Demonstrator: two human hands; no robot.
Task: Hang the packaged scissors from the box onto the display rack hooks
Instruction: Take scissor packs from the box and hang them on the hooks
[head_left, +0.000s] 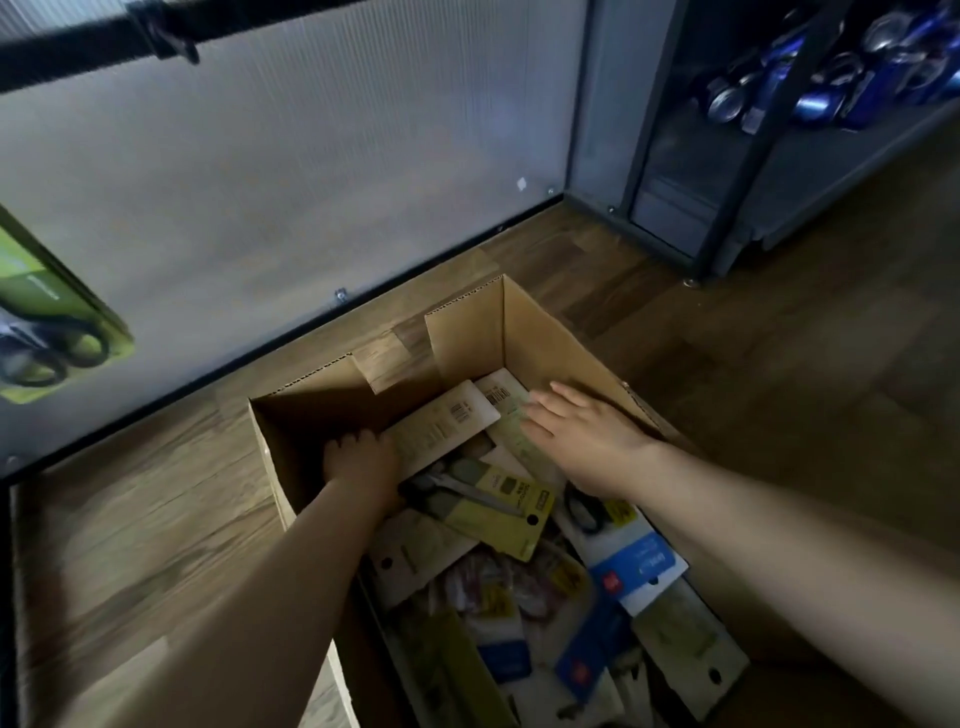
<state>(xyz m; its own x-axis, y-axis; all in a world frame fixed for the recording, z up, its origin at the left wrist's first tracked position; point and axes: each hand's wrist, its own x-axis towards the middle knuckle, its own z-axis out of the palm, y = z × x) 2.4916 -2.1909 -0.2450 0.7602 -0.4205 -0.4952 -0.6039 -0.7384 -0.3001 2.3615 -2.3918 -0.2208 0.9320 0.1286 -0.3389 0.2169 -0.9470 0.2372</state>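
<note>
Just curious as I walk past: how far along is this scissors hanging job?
Early, it seems. One green pack already hangs at the panel's left edge. Both hands are down in the box: the left hand grips a beige pack, the right hand lies flat on another. Many packs still fill the box, so most remains.

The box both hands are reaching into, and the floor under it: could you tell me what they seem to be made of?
The box looks like plain brown corrugated cardboard, matte: fluting shows along its cut top edges. The floor looks like wood-grain planking, possibly laminate or vinyl, with a slight sheen; which of these it is cannot be told.
</note>
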